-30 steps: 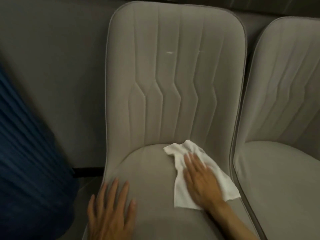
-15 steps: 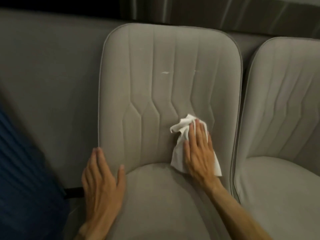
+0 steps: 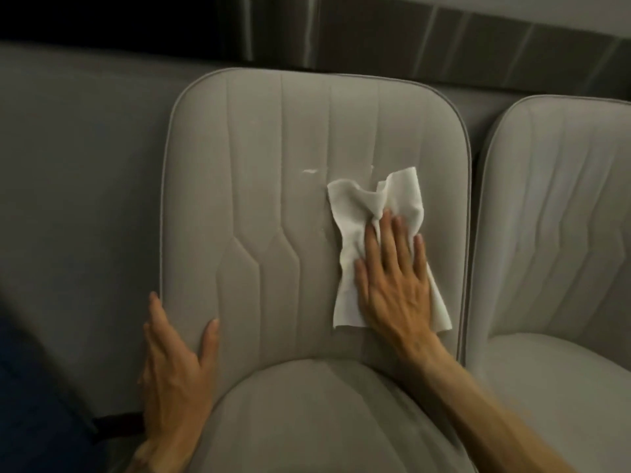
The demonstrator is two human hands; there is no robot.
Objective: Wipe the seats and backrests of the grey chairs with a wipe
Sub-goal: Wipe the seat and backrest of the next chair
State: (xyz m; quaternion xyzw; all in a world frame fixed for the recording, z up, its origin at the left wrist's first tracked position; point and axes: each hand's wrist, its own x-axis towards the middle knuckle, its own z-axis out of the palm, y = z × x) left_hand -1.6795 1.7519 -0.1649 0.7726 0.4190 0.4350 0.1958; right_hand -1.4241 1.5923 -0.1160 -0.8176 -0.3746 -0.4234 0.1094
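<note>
A grey upholstered chair (image 3: 273, 186) with stitched seams fills the middle of the head view. My right hand (image 3: 392, 278) lies flat with straight fingers on a crumpled white wipe (image 3: 362, 206), pressing it against the right half of the backrest. A small white smear (image 3: 310, 171) shows on the backrest just left of the wipe's top edge. My left hand (image 3: 174, 367) rests on the chair's lower left edge, thumb on the front of the backrest and fingers along its side. The seat cushion (image 3: 317, 414) lies below both hands.
A second grey chair (image 3: 560, 233) stands right beside the first on the right. A grey wall (image 3: 75, 165) runs behind and to the left. Dark blue fabric (image 3: 30, 414) fills the lower left corner. A dark panelled strip (image 3: 409, 39) runs along the top.
My right hand has slid the wipe from the seat up onto the backrest and higher still. My left hand has moved from the seat's front to the backrest's left edge.
</note>
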